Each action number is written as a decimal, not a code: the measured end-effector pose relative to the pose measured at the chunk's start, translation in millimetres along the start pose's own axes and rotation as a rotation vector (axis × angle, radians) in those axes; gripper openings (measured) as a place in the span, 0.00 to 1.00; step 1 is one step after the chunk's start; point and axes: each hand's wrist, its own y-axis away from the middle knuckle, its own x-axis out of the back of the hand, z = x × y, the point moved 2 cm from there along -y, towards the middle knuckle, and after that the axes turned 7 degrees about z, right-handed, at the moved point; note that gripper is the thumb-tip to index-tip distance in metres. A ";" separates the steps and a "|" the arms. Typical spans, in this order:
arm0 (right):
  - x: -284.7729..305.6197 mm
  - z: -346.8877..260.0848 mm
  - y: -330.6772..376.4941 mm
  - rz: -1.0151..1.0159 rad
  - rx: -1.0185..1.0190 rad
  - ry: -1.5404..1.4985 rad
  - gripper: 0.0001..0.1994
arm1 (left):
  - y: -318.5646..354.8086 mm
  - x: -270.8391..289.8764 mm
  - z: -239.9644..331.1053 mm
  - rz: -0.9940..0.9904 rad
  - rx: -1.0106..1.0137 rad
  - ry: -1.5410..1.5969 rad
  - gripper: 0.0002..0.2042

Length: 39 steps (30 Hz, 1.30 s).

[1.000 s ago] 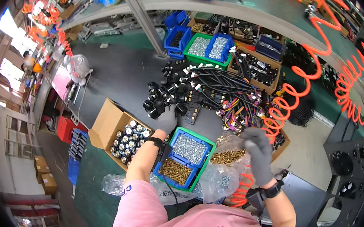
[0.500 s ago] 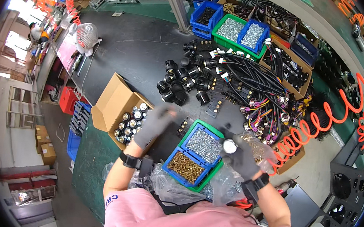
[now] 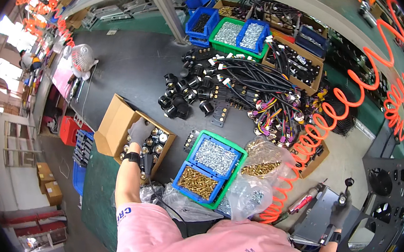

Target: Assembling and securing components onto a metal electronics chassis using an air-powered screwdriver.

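Note:
My left hand [image 3: 140, 131], in a grey glove, reaches into an open cardboard box [image 3: 162, 157] of round black parts with silver tops [image 3: 163, 137]. Its fingertips are down among those parts, so their grip is hidden. Far to the right, my gloved right hand [image 3: 339, 215] is closed round a small black part with a round silver face [image 3: 342, 200]. It is raised beside a black panel with large round cutouts [image 3: 377, 211]. A black round-headed piece [image 3: 349, 182] shows just beyond the fingers; whether it belongs to the held part I cannot tell.
A green tray [image 3: 241, 165] holds blue bins of silver and brass screws. Plastic bags of screws [image 3: 269, 158] lie beside it. Black caps [image 3: 179, 107] and wire harnesses [image 3: 260, 78] cover the mid-table. An orange coiled hose [image 3: 331, 124] hangs at right, near a red-and-black power tool [image 3: 304, 200].
My right hand has moved from beside the green tray far right to the black panel, carrying the silver-faced part. My left hand has gone left into the cardboard box. The view has shifted.

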 end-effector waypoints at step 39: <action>206.2 15.5 196.0 0.109 0.241 0.102 0.12 | 619.3 -55.5 364.2 -1.139 -1.902 0.711 0.19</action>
